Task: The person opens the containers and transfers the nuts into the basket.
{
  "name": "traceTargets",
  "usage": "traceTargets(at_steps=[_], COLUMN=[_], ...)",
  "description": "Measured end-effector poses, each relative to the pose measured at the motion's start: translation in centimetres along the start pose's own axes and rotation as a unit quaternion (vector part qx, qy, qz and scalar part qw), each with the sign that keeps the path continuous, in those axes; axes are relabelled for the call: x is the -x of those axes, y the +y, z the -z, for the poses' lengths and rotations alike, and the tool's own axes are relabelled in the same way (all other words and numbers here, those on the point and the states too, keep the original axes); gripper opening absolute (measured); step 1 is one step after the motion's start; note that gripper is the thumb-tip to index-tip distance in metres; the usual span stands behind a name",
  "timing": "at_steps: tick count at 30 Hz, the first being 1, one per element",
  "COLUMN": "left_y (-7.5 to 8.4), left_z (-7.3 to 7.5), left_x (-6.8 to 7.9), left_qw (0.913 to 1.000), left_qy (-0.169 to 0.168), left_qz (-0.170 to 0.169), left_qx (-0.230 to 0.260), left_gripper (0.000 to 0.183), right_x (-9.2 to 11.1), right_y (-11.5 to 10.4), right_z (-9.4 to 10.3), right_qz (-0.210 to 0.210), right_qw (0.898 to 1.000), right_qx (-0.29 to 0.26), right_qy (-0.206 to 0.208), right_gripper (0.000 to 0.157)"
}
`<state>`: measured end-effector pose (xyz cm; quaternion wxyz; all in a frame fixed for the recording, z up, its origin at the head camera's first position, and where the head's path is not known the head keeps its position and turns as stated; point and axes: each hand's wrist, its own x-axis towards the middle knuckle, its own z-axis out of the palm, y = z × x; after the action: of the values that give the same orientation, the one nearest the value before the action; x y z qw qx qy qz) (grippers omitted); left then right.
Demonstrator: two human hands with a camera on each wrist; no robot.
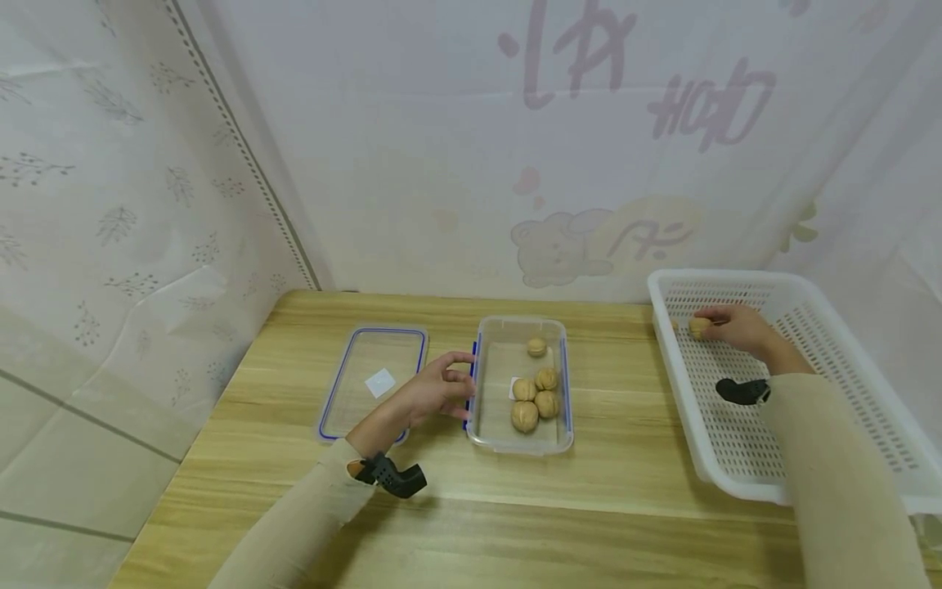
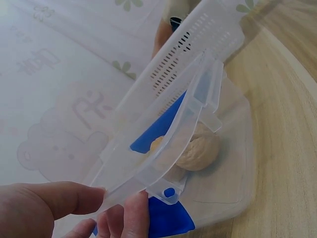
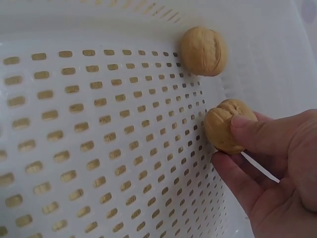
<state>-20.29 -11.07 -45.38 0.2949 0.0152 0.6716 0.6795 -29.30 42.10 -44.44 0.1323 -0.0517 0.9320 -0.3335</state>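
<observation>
With thumb and fingers my right hand (image 1: 739, 331) pinches a walnut (image 3: 223, 126) inside the white plastic basket (image 1: 680, 393). Another walnut (image 3: 203, 51) lies close by, against the basket's wall. My left hand (image 1: 441, 388) is at the left side of a clear plastic box (image 1: 493, 429); in the left wrist view its thumb and fingers hold the rim beside a blue latch (image 2: 171, 218). Inside the box several walnuts (image 1: 546, 404) cluster toward the near right, and a single walnut (image 1: 536, 347) sits near the far end.
A clear lid (image 1: 383, 352) with a blue seal and a white paper square (image 1: 380, 382) lies left of the box, partly under the left forearm. Behind the wooden table (image 1: 618, 483) hangs a printed curtain (image 1: 412, 164). The basket stands at the table's right.
</observation>
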Motion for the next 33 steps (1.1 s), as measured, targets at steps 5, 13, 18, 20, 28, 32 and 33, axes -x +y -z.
traceTargets(at_steps=[5, 13, 18, 20, 28, 32, 33], left_y=[0.05, 0.04, -0.04, -0.05, 0.16, 0.25, 0.27], left_z=[-0.04, -0.06, 0.03, 0.06, 0.03, -0.02, -0.03], left_x=[0.04, -0.12, -0.16, -0.15, -0.12, -0.06, -0.05], left_qw=[1.0, 0.9999, 1.0, 1.0, 1.0, 1.0, 1.0], left_qy=[0.002, 0.009, 0.002, -0.001, -0.002, 0.0, 0.0], left_qz=[0.002, 0.009, 0.003, 0.001, 0.001, 0.002, 0.002], left_qx=[0.0, 0.003, -0.001, -0.003, -0.007, -0.008, -0.009], left_gripper=[0.058, 0.057, 0.056, 0.056, 0.058, 0.059, 0.059], right_x=[-0.01, -0.63, -0.67, -0.62, -0.51, -0.48, -0.47], right_y=[-0.61, -0.65, -0.82, -0.79, -0.41, -0.42, -0.46], right_z=[-0.11, -0.49, -0.53, -0.48, -0.24, -0.18, -0.16], right_qz=[-0.004, 0.004, 0.002, 0.0, -0.016, -0.018, -0.019], right_qw=[1.0, 1.0, 1.0, 1.0, 1.0, 1.0, 1.0], right_qx=[0.003, -0.003, -0.006, -0.003, -0.006, -0.005, -0.005], right_qy=[-0.006, -0.019, -0.014, -0.011, -0.013, -0.01, -0.01], right_gripper=[0.051, 0.048, 0.047, 0.047, 0.051, 0.052, 0.052])
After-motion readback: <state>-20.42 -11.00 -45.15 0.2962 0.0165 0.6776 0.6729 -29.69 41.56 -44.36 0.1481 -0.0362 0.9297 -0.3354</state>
